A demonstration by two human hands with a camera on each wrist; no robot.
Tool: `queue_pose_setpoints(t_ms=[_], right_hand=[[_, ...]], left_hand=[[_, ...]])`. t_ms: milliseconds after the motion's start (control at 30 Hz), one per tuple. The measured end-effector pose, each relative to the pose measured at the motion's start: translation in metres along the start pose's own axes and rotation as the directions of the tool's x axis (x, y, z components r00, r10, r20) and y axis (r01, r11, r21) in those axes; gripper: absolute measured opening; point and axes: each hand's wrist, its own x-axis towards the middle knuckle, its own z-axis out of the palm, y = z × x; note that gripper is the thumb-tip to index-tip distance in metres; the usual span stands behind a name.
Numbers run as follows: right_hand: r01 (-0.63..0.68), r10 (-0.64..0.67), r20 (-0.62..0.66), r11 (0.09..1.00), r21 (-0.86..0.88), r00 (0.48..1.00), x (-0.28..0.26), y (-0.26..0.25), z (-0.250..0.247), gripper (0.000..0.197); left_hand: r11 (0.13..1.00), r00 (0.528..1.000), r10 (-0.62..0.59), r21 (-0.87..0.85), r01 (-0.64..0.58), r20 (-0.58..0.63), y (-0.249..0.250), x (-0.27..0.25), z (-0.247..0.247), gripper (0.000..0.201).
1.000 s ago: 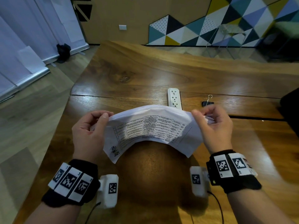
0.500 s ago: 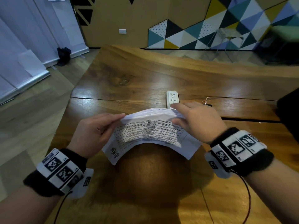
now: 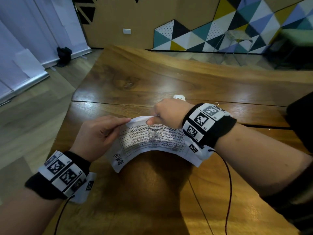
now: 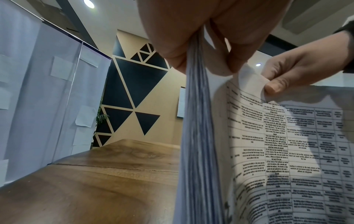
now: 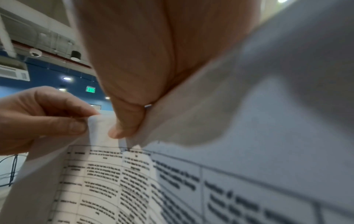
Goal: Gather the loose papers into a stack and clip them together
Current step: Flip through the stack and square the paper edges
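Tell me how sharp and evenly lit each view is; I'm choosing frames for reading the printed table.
Head view: papers fairly sharp, text too small to read, glare on the table, edges bowed by the wide lens. Left wrist view: print crispest, left hand close and soft, shadow across the sheet. Right wrist view: right hand and the near print blurred.

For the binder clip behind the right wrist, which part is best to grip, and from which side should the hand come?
Judging from the little that shows, grip the binder clip by its wire handles, coming from above: one wire loop stands up from the table behind the right hand. The wristband hides its body, so the pose is partly uncertain.
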Motion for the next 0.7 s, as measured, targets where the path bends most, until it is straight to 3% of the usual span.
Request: queue_pose_setpoints(t_ms=[100, 267, 333, 400, 500, 600, 667, 700], right_hand=[[0.023, -0.027, 0.037, 0.994, 0.106, 0.999, 0.000, -0.001, 0.002, 0.029], [-0.023, 0.041, 0.158, 0.993, -0.113, 0.987, 0.010, -0.014, 0.003, 0.036], [-0.035, 0.058, 0.160, 0.989, -0.146, 0.985, 0.007, -0.017, -0.002, 0.033], [-0.060, 0.068, 0.125, 0.996, -0.070, 0.990, -0.001, -0.013, -0.009, 0.034], [-0.065, 0.063, 0.018, 0.986, 0.152, 0.998, -0.022, 0.008, -0.021, 0.028], [-0.054, 0.109, -0.117, 0.915, 0.399, 0.987, -0.046, 0.033, -0.031, 0.040], [-0.040, 0.153, -0.156, 0.825, 0.563, 0.976, -0.058, 0.043, -0.026, 0.041], [-0.015, 0.163, -0.172, 0.766, 0.642, 0.972, -0.061, 0.048, -0.019, 0.040]], left_hand=[[1.000, 1.000, 0.017, -0.008, -0.017, 0.005, 0.000, 0.001, 0.000, 0.028], [0.999, 0.999, 0.030, -0.034, -0.029, 0.029, 0.005, 0.004, -0.002, 0.026], [0.996, 0.998, -0.063, -0.067, 0.062, -0.015, 0.008, 0.004, -0.005, 0.027], [0.962, 0.964, -0.253, -0.130, 0.241, -0.083, 0.010, 0.005, -0.010, 0.032], [0.815, 0.874, -0.486, -0.375, 0.441, -0.029, 0.001, 0.008, -0.019, 0.023], [0.690, 0.815, -0.579, -0.530, 0.492, 0.002, -0.006, 0.020, -0.029, 0.013], [0.563, 0.776, -0.631, -0.682, 0.466, 0.010, -0.009, 0.032, -0.034, 0.027], [0.457, 0.776, -0.629, -0.786, 0.416, 0.045, -0.009, 0.039, -0.034, 0.043]])
